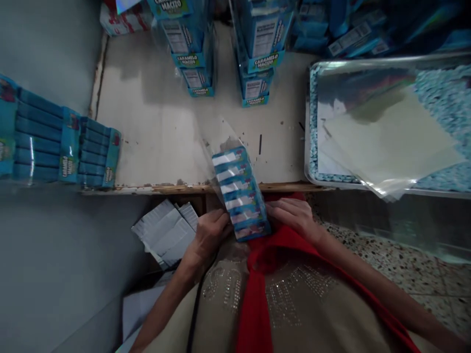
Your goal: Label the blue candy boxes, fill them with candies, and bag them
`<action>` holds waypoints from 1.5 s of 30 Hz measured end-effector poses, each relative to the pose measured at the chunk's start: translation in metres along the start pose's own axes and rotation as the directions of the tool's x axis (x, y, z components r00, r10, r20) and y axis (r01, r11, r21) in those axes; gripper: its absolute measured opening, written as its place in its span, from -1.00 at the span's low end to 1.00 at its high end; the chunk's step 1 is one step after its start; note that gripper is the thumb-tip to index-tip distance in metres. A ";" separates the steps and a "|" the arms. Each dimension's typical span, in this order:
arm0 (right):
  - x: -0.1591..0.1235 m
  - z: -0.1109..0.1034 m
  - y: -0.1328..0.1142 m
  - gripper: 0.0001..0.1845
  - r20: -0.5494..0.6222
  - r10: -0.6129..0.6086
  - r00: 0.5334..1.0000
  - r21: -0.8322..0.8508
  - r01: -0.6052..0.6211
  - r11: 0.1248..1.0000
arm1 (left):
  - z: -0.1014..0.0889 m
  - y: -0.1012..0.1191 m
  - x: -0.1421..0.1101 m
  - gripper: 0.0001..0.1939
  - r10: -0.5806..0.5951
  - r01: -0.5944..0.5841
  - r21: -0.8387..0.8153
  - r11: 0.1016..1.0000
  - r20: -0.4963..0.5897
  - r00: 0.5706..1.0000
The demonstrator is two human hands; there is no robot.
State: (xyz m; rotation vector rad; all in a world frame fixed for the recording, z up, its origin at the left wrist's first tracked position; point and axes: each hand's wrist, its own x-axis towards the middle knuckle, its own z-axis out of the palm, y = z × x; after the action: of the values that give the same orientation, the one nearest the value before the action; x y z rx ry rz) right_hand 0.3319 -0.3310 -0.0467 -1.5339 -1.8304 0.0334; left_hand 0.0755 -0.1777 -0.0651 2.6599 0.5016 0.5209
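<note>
A pack of several small blue candy boxes (243, 193) leans over the table's front edge, close to my body. Clear plastic wrap (221, 130) surrounds it and spreads loosely past its far end. My left hand (213, 226) is closed at the pack's lower left side, its fingers curled on the plastic. On the right side, my right hand (292, 214) pinches the wrap by the pack's edge, its fingertips partly hidden.
Wrapped stacks of blue boxes (187, 59) (259, 63) stand at the back, with another row (62, 139) at the left. A metal tray (308, 147) of wrapped blue candies bears plastic sheets (393, 142) at the right. Flattened cartons (165, 233) lie below the table edge.
</note>
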 end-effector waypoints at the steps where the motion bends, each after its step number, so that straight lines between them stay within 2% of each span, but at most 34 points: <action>1: -0.004 -0.006 -0.003 -0.75 0.017 0.000 1.000 0.002 0.000 1.000 | 0.001 0.004 -0.005 -0.64 -0.022 0.022 -0.013 1.000 0.003 1.000; 4: -0.014 -0.021 -0.009 -0.69 0.074 -0.032 0.997 0.012 0.031 0.999 | -0.001 0.011 -0.016 -0.67 -0.097 0.098 -0.090 0.991 0.011 0.995; 6: -0.020 -0.027 -0.009 -0.65 0.122 -0.029 0.992 0.057 0.022 0.998 | -0.003 0.015 -0.021 -0.69 -0.177 0.185 -0.199 0.962 0.058 0.983; 8: -0.027 -0.027 -0.008 -0.68 0.156 0.065 0.986 0.159 -0.090 0.983 | -0.004 0.019 -0.025 -0.69 -0.299 0.317 -0.347 0.883 0.104 0.948; 10: -0.034 -0.021 -0.006 -0.87 0.185 0.235 0.954 0.291 -0.282 0.914 | 0.000 0.025 -0.027 -0.69 -0.420 0.443 -0.526 0.726 0.171 0.891; 11: -0.037 -0.016 -0.006 -0.80 0.199 0.322 0.926 0.352 -0.374 0.858 | 0.003 0.029 -0.026 -0.68 -0.469 0.492 -0.608 0.623 0.212 0.857; 13: -0.038 -0.004 -0.005 -0.37 0.253 0.435 0.864 0.436 -0.503 0.746 | 0.010 0.037 -0.021 -0.58 -0.557 0.543 -0.721 0.430 0.262 0.789; 14: -0.035 0.002 -0.005 -0.23 0.283 0.452 0.846 0.454 -0.534 0.713 | 0.013 0.040 -0.015 -0.48 -0.605 0.555 -0.745 0.370 0.260 0.752; 15: -0.031 0.007 -0.004 -0.17 0.308 0.450 0.838 0.462 -0.545 0.699 | 0.014 0.042 -0.007 -0.36 -0.655 0.565 -0.752 0.340 0.242 0.716; 17: -0.019 0.015 -0.002 -0.17 0.318 0.422 0.849 0.459 -0.527 0.715 | 0.010 0.042 0.011 -0.20 -0.724 0.590 -0.722 0.362 0.181 0.666; 18: -0.012 0.017 0.001 -0.17 0.301 0.414 0.859 0.452 -0.511 0.731 | 0.005 0.039 0.020 -0.19 -0.735 0.611 -0.684 0.399 0.160 0.659; 20: 0.000 0.018 0.007 -0.13 0.254 0.402 0.880 0.450 -0.475 0.756 | -0.012 0.029 0.034 -0.22 -0.703 0.644 -0.590 0.487 0.173 0.690; 22: 0.006 0.021 0.013 -0.03 0.223 0.386 0.895 0.445 -0.446 0.777 | -0.032 0.014 0.038 -0.23 -0.618 0.655 -0.517 0.550 0.275 0.736; 24: 0.008 0.027 0.017 0.09 0.186 0.385 0.904 0.419 -0.428 0.801 | -0.045 -0.003 0.035 -0.14 -0.561 0.653 -0.516 0.554 0.348 0.751; 25: 0.007 0.033 0.018 0.14 0.168 0.391 0.905 0.399 -0.425 0.812 | -0.046 -0.010 0.033 -0.06 -0.561 0.646 -0.534 0.546 0.339 0.755; 27: 0.005 0.046 0.017 0.17 0.133 0.417 0.899 0.355 -0.436 0.827 | -0.039 -0.018 0.032 0.09 -0.590 0.616 -0.558 0.557 0.257 0.766; 29: 0.003 0.058 0.015 0.09 0.110 0.450 0.886 0.318 -0.460 0.829 | -0.021 -0.015 0.034 0.08 -0.593 0.583 -0.537 0.609 0.180 0.785; 32: 0.003 0.068 0.011 -0.02 0.061 0.484 0.873 0.260 -0.482 0.836 | 0.005 0.003 0.037 -0.29 -0.575 0.552 -0.493 0.672 0.122 0.809; 34: 0.003 0.069 0.008 -0.12 0.006 0.475 0.880 0.222 -0.464 0.858 | 0.015 0.015 0.035 -0.48 -0.573 0.532 -0.485 0.694 0.076 0.816; 39: 0.000 0.067 0.003 -0.37 -0.139 0.467 0.873 0.140 -0.449 0.882 | 0.019 0.026 0.024 -0.66 -0.559 0.502 -0.447 0.740 0.006 0.829; 42: -0.003 0.069 0.003 -0.46 -0.155 0.467 0.871 0.116 -0.453 0.884 | 0.024 0.027 0.022 -0.67 -0.542 0.490 -0.409 0.770 -0.014 0.840; 45: -0.002 0.072 0.005 -0.58 -0.166 0.450 0.878 0.123 -0.434 0.892 | 0.030 0.030 0.024 -0.69 -0.553 0.498 -0.383 0.778 -0.039 0.833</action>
State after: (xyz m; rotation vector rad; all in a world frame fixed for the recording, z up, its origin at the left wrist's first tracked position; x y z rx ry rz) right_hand 0.2975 -0.3007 -0.1022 -1.8008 -1.2834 0.1707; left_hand 0.1172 -0.2025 -0.0705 2.0114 1.0501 0.5698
